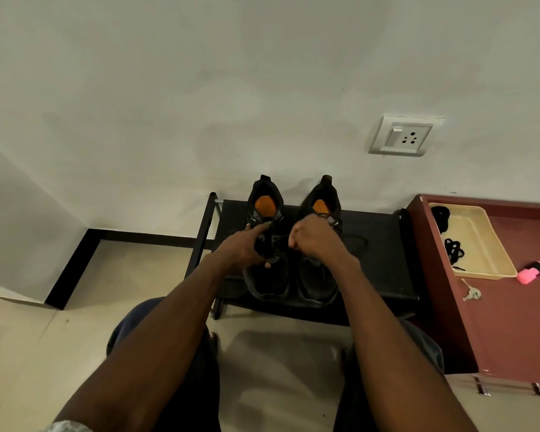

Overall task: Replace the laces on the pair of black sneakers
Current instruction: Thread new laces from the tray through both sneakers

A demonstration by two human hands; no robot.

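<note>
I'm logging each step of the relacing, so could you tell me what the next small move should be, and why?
Probably draw the lace further out of the left sneaker: the right hand pinches it while the left hand holds that shoe, and spare laces wait in the tray.

place: home entryway | cues: low shoe rack (371, 232), wall socket (404, 137), cabinet (512, 322) with keys (470, 293)

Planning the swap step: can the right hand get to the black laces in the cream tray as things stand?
Probably yes. The black laces lie uncovered in the open cream tray on the cabinet to the person's right, with nothing between. But the right hand is curled over the right sneaker and would have to let go first.
</note>
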